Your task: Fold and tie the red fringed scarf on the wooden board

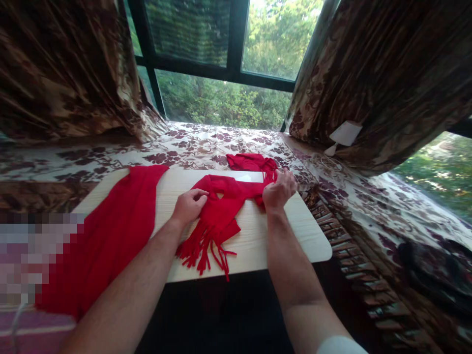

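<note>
A red fringed scarf (221,206) lies bunched across the middle of the frame on a pale wooden worktop (295,231). The left hand (189,205) is curled nearly closed, fingers tucked under, pinching a fold of the scarf just left of center. The right hand (279,189) sits right of center, also closed into a loose fist, gripping the scarf where the cloth runs toward the worktop's far edge. Between the 2 hands the fabric is drawn into a narrow band. Below the left hand the scarf's tasselled end (206,250) fans out toward the near edge of the worktop, with a few strands hanging over it. Beyond the right hand more of the red cloth is heaped at the far edge, spilling onto a floral-patterned surface (191,145).

A second, wider red cloth (110,236) drapes over the left part of the worktop and runs down toward the lower left of the frame, well apart from the left hand. Brown floral curtains (387,73) hang at upper left and upper right, framing a dark-framed window (236,69) at top center with green trees outside. A small white object (344,133) rests against the right curtain.
</note>
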A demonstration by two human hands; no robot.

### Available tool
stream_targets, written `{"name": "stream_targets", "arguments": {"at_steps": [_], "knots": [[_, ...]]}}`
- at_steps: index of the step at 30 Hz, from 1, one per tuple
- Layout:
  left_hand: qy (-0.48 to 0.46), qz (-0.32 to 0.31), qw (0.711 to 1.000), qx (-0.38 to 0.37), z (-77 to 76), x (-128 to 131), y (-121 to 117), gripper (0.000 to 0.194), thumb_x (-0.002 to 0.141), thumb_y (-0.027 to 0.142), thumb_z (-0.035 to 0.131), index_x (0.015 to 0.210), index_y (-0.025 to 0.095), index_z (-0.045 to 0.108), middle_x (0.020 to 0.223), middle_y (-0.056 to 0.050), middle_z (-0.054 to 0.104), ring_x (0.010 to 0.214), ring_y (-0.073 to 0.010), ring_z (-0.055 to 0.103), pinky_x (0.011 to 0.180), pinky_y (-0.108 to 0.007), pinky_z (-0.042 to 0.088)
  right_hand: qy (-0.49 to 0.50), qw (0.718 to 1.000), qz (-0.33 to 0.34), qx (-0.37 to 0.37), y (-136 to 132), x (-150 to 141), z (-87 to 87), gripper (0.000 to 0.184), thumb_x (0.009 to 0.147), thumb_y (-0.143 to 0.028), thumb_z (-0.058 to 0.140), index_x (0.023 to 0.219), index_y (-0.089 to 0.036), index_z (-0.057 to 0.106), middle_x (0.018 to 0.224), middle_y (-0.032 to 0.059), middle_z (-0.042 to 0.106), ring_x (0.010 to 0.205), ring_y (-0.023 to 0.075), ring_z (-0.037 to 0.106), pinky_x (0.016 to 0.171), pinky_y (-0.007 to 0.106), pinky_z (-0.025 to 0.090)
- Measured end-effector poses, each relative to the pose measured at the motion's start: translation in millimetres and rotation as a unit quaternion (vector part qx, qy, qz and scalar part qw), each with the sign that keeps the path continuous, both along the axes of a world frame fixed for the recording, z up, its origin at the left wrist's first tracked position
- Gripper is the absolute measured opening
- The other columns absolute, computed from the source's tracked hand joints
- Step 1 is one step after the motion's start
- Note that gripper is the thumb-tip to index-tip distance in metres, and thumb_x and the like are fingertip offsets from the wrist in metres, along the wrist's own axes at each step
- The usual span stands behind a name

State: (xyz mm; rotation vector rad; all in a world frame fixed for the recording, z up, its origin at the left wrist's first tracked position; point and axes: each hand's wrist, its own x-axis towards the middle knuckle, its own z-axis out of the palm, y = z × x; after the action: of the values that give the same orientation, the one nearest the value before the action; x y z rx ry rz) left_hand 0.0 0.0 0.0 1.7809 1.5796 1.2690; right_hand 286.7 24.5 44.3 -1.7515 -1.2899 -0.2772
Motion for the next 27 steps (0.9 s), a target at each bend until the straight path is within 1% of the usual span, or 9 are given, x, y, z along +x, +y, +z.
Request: {"name": "stream_targets", "arguments": {"at_steps": [2, 4, 6, 10, 14, 18, 22, 24, 27], "knots": [[0.002, -0.005, 1.000, 0.000, 0.2, -1, 0, 0.026, 0.082, 0.036, 0.061, 0.092, 0.021, 0.079, 0.090, -0.004, 0.078, 0.082, -0.0218, 0.070, 0.081, -0.031, 0.051, -0.023, 0.995, 0.096, -0.003, -7, -19, 5.3, 0.042, 0.087, -0.011, 0.042, 0.123, -0.015, 0.065, 0.132, 0.0171, 0.061, 0.132, 0.0283, 0.048, 0.112, 0.046, 0.034], [0.004, -0.009, 1.000, -0.003, 0.2, -1, 1, 0.026, 0.082, 0.037, 0.061, 0.092, 0.021, 0.079, 0.091, -0.005, 0.078, 0.083, -0.0221, 0.070, 0.082, -0.032, 0.052, -0.026, 0.980, 0.190, -0.050, -12, -39, 4.7, 0.035, 0.093, -0.017, 0.042, 0.116, -0.016, 0.068, 0.119, 0.0156, 0.067, 0.116, 0.0266, 0.059, 0.105, 0.039, 0.041], [0.005, -0.012, 1.000, -0.005, 0.3, -2, 1, 0.027, 0.082, 0.037, 0.061, 0.093, 0.021, 0.079, 0.090, -0.005, 0.078, 0.082, -0.0222, 0.070, 0.081, -0.032, 0.052, -0.030, 0.964, 0.237, -0.113, -15, -55, -0.4, 0.031, 0.095, -0.025, 0.045, 0.113, -0.018, 0.069, 0.113, 0.0145, 0.069, 0.108, 0.0276, 0.063, 0.100, 0.038, 0.044], [0.007, -0.012, 1.000, -0.008, 0.8, -3, 1, 0.026, 0.082, 0.037, 0.062, 0.091, 0.021, 0.080, 0.089, -0.004, 0.078, 0.080, -0.0214, 0.069, 0.079, -0.031, 0.052, -0.009, 0.953, 0.216, -0.210, -12, -65, -13.0, 0.038, 0.093, -0.033, 0.054, 0.124, -0.014, 0.064, 0.117, 0.0193, 0.068, 0.112, 0.0340, 0.063, 0.099, 0.044, 0.045], [0.017, -0.016, 1.000, -0.016, 0.6, -3, 1, 0.027, 0.082, 0.038, 0.061, 0.092, 0.021, 0.080, 0.087, -0.004, 0.078, 0.077, -0.0209, 0.069, 0.078, -0.031, 0.052, 0.050, 0.946, 0.197, -0.251, -3, -57, -19.8, 0.045, 0.088, -0.038, 0.060, 0.126, -0.014, 0.065, 0.108, 0.0175, 0.073, 0.105, 0.0337, 0.068, 0.093, 0.043, 0.050], [0.019, -0.032, 0.999, -0.019, 0.0, -3, 1, 0.026, 0.083, 0.038, 0.062, 0.092, 0.022, 0.079, 0.088, -0.004, 0.078, 0.079, -0.0212, 0.069, 0.078, -0.031, 0.053, 0.086, 0.944, 0.206, -0.241, 1, -55, -22.1, 0.048, 0.081, -0.043, 0.066, 0.120, -0.014, 0.069, 0.108, 0.0157, 0.074, 0.101, 0.0304, 0.070, 0.090, 0.038, 0.051], [-0.015, -0.051, 0.998, -0.014, 3.2, 0, -3, 0.028, 0.082, 0.037, 0.064, 0.099, 0.021, 0.078, 0.097, -0.005, 0.078, 0.089, -0.0220, 0.071, 0.085, -0.031, 0.053, 0.118, 0.934, 0.233, -0.245, 1, -60, -22.5, 0.023, 0.078, -0.036, 0.064, 0.085, -0.016, 0.074, 0.084, 0.0080, 0.075, 0.081, 0.0239, 0.069, 0.078, 0.032, 0.051], [-0.022, -0.052, 0.998, 0.002, 6.8, 2, -6, 0.029, 0.082, 0.037, 0.065, 0.103, 0.020, 0.077, 0.102, -0.006, 0.078, 0.093, -0.0224, 0.070, 0.088, -0.032, 0.053, 0.149, 0.934, 0.250, -0.208, 0, -63, -22.9, 0.019, 0.078, -0.033, 0.061, 0.081, -0.017, 0.072, 0.079, 0.0035, 0.073, 0.076, 0.0197, 0.066, 0.075, 0.028, 0.050], [-0.003, -0.039, 0.999, 0.036, 12.7, 4, -14, 0.031, 0.083, 0.038, 0.065, 0.105, 0.020, 0.077, 0.106, -0.007, 0.076, 0.094, -0.0223, 0.069, 0.089, -0.032, 0.053, 0.197, 0.924, 0.300, -0.132, -3, -70, -23.9, 0.021, 0.081, -0.035, 0.060, 0.087, -0.018, 0.071, 0.079, -0.0005, 0.071, 0.074, 0.0156, 0.063, 0.073, 0.025, 0.049]]}}
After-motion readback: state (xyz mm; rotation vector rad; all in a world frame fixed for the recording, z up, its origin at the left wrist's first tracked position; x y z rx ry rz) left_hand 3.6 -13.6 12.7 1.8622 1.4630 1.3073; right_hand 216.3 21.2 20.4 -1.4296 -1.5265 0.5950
